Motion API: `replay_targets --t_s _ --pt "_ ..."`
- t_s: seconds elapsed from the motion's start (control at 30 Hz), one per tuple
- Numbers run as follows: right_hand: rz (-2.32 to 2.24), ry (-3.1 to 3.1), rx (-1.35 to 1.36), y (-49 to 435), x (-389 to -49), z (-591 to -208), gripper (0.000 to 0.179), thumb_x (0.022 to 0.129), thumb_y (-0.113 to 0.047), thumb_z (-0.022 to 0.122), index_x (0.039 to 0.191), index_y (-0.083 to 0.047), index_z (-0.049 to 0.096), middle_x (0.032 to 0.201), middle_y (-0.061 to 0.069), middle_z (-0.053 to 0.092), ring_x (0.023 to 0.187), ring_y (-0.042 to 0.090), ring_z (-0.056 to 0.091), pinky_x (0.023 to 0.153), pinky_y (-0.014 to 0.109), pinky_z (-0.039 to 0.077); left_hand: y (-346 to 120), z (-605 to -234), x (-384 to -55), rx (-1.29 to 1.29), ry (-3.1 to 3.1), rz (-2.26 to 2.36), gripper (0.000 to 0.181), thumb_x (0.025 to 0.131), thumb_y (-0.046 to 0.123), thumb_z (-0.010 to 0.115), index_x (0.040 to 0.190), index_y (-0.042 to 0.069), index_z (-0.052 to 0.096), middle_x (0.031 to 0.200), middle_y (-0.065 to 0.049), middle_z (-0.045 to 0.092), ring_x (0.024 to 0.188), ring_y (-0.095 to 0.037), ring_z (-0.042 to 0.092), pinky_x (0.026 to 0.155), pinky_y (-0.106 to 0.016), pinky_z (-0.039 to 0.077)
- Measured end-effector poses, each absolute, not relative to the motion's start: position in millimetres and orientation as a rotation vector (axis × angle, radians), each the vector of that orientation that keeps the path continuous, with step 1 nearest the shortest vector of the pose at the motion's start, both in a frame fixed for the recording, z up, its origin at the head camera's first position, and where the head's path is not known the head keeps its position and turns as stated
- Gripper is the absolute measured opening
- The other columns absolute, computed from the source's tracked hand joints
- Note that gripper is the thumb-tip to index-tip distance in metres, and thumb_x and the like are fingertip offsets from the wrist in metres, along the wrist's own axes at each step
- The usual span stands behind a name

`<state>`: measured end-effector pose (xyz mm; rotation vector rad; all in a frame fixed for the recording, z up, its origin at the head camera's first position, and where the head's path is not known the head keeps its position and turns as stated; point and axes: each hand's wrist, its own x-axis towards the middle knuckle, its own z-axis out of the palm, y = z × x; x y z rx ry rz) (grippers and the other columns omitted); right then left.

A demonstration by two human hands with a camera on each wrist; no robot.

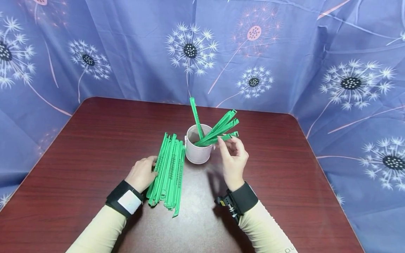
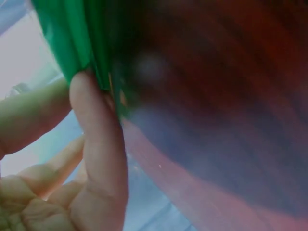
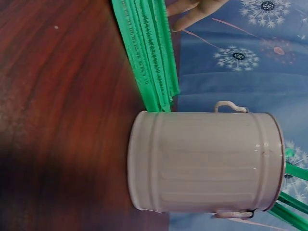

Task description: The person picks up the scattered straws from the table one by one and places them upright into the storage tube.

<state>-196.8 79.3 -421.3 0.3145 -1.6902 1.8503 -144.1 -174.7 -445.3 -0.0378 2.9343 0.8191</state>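
A pile of long, slim green stick packets with dark printing lies on the table, left of a small pinkish-white bucket. My left hand is at the pile's left side; in the left wrist view its thumb and a finger pinch green packets. Several more packets stand in the bucket, one leaning back and the others fanned out to the right. Above the bucket's right rim, my right hand pinches the lowest fanned packet between thumb and fingers. The packets' lower ends are hidden inside the bucket.
The dark red wood-grain table has rounded far corners. Behind and beside it hangs a blue cloth printed with dandelions. The bucket's small side handles stick out; the pile's far end lies close to the bucket's base.
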Motion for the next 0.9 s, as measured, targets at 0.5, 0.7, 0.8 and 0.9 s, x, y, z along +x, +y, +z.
replay_targets --t_s 0.5,0.7,0.8,0.9 --pt "2.045 -1.683 0.124 86 -205 -432 0.015 0.089 -0.003 0.071 0.095 0.004 0.059 0.079 0.004 0.07 0.064 0.015 0.071 0.063 0.032 0.06 -171 -438 -143 -0.005 2.95 0.898 0.045 0.089 0.0 0.064 0.132 -0.007 0.056 0.111 -0.022 0.068 0.101 -0.034 0.066 0.083 -0.048 0.054" --pt "2.132 -1.608 0.101 83 -203 -431 0.017 0.088 0.001 0.07 0.091 -0.004 0.054 0.075 0.002 0.069 0.059 0.013 0.069 0.059 0.027 0.059 -164 -433 -141 0.078 3.004 0.952 0.04 0.089 0.002 0.066 0.128 -0.002 0.06 0.105 -0.016 0.068 0.087 -0.025 0.065 0.073 -0.04 0.054" --pt "2.177 -1.606 0.148 80 -201 -430 0.013 0.089 0.003 0.069 0.091 -0.001 0.057 0.074 0.003 0.071 0.061 0.012 0.07 0.06 0.029 0.06 -159 -430 -140 0.132 3.02 1.001 0.038 0.089 0.003 0.067 0.127 0.0 0.062 0.103 -0.013 0.068 0.083 -0.021 0.066 0.069 -0.036 0.053" --pt "2.229 -1.639 0.211 76 -197 -428 0.011 0.09 0.003 0.067 0.098 0.007 0.06 0.079 0.002 0.072 0.067 0.013 0.072 0.065 0.033 0.061 -154 -426 -139 0.212 3.04 1.058 0.037 0.089 0.002 0.068 0.125 0.001 0.063 0.102 -0.011 0.067 0.082 -0.021 0.067 0.067 -0.033 0.053"
